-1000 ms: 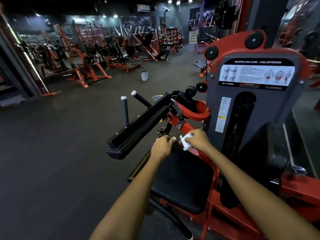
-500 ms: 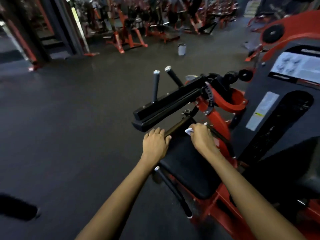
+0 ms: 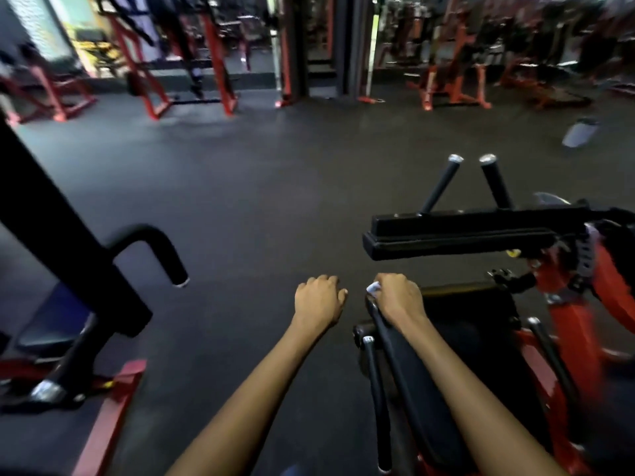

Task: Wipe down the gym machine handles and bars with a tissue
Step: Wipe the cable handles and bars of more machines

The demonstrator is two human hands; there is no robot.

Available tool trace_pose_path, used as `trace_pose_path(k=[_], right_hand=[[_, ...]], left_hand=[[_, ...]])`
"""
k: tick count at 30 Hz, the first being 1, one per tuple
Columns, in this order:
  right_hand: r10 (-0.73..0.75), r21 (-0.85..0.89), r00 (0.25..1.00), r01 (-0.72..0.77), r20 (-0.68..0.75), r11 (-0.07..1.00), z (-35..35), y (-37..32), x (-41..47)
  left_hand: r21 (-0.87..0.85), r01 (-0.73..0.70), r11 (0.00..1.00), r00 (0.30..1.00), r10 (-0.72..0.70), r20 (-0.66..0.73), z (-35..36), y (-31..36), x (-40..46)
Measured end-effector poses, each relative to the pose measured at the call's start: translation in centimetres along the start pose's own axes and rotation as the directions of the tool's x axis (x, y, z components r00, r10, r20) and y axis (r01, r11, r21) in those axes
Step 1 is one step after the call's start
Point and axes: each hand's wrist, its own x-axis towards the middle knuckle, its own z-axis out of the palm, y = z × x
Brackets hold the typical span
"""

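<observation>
Head view, only one: right hand (image 3: 398, 298) curled over the top of the black seat-side handle bar (image 3: 391, 341), fingers wrapped down round it with a white tissue (image 3: 373, 287) bunched between palm and bar, only a small corner of it poking out at the knuckle side. Left hand (image 3: 318, 300) hangs just beside it over the dark rubber floor (image 3: 240, 218), fingers loosely curled, holding nothing, apart from the bar. A second thinner chrome-capped handle (image 3: 376, 400) runs just below the gripped one, beside the black seat pad (image 3: 474, 324); padded leg roller arm (image 3: 460, 237) with two upright black grips (image 3: 439, 187) sits beyond; curved black handle of a neighbouring machine (image 3: 154, 245) off to the left. Frame is motion-blurred, so the exact tissue contact is hard to read. Risks, as judgement: the tissue is wadded small, so a slide down the bar likely cleans only a narrow strip and bare skin drags the rest; a thin tissue may tear or roll out of the grip on the rubbery surface. Underside of the bar could be missed if the hand doesn't rotate. Lower handle and the far upright grips look easy to skip. Left hand isn't bracing anything.
</observation>
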Motion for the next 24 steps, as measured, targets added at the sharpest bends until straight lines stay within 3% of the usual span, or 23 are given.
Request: trace_pose_path(k=[11, 24], right_hand=[[-0.281, 0.054, 0.958, 0.278, 0.054, 0.959, 2.9, -8.4, 9.3], [-0.479, 0.142, 0.87, 0.463, 0.117, 0.875, 5.8, -22.9, 24.6]], left_hand=[[-0.039, 0.288, 0.957, 0.954, -0.29, -0.069, -2.4, -7.4, 4.0], [-0.127, 0.487, 0.864, 0.852, -0.502, -0.149, -6.7, -20.4, 16.2]])
